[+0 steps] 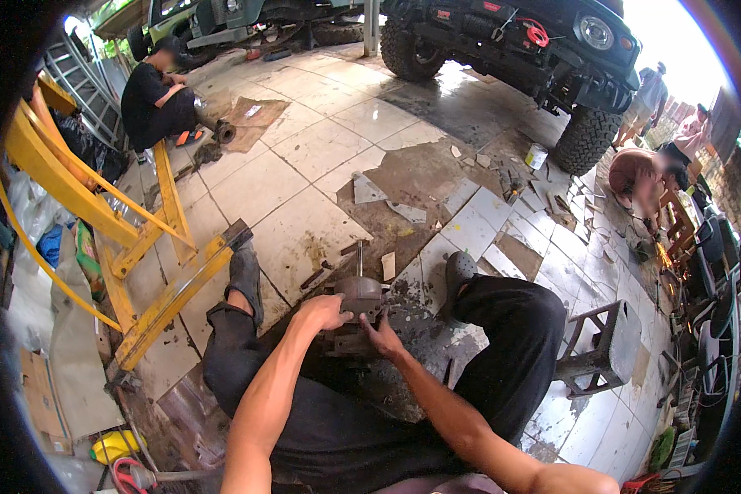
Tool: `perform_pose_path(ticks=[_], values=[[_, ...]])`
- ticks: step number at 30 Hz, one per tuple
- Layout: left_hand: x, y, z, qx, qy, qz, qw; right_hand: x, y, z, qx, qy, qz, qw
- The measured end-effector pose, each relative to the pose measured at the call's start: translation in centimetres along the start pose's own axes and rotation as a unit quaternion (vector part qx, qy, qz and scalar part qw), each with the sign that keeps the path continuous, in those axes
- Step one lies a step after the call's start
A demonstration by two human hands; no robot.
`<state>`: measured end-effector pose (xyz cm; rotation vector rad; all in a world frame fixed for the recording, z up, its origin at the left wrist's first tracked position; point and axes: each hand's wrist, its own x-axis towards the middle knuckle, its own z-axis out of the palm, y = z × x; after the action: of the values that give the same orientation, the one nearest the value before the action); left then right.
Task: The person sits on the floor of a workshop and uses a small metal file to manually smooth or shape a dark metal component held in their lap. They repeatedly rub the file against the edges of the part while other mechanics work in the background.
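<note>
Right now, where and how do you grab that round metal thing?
Probably hold the round metal part by its curved sides, left hand from the left, right hand from the right: it looks wide and thick, so two hands suit it.

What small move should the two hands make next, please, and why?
Perhaps steady the round metal part with a gentle inward press, because the left hand is at its lower left and the right hand at its lower right.
</note>
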<state>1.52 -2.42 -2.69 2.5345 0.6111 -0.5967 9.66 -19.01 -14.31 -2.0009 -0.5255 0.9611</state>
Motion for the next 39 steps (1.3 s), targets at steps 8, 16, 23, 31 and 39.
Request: perform_pose_path(ticks=[8,16,23,31,39], values=[[-0.5,-1.4,0.4,0.002,0.007,-0.01,1.0,-3.4,-4.1,-1.7,-0.007,-0.059,0.062,0.996],[-0.1,-0.4,0.2,0.008,0.003,0.011,1.0,0.5,-1.2,-0.9,0.051,0.112,0.079,0.989],[-0.5,-0.6,0.1,0.005,0.022,0.0,1.0,0.3,-0.6,0.2,0.031,0.04,0.017,0.999],[0.0,-1.0,0.7,0.019,-0.015,-0.01,1.0,0.0,0.3,-0.1,0.144,0.036,0.061,0.987],[0.0,0.4,0.4,0.019,-0.002,0.012,1.0,0.2,-1.2,-1.5,0.148,0.0,0.002,0.989]])
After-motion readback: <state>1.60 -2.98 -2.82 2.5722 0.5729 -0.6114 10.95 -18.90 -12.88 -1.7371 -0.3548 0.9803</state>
